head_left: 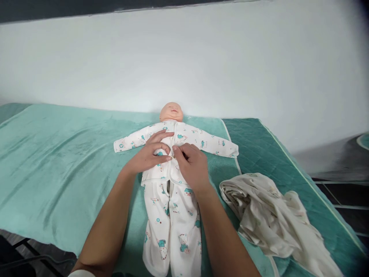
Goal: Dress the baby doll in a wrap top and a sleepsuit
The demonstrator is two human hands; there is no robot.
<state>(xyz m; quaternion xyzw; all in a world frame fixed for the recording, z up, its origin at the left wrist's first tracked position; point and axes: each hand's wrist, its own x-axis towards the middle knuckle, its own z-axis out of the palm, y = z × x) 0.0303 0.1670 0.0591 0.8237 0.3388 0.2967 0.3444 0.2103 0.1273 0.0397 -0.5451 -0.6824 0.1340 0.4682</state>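
A baby doll (171, 111) lies on its back, wearing a white printed baby jacket (207, 142) with both sleeves stretched out sideways. Matching white trousers (184, 219) cover its legs. My left hand (154, 152) rests on the jacket's left half, fingers spread, its thumb near the front opening. Beside it, my right hand (191, 163) is closed in a pinch on the jacket's front edge at mid-chest. The hem hangs apart a little below my hands. Whether a fastener sits between my right fingertips is hidden.
Under the doll is a light green blanket (57, 165) over a darker green quilted pad (245, 134). A crumpled cream cloth (268, 215) lies to the right. A white wall (184, 57) rises behind the bed. Dark flooring shows past the bed's edges.
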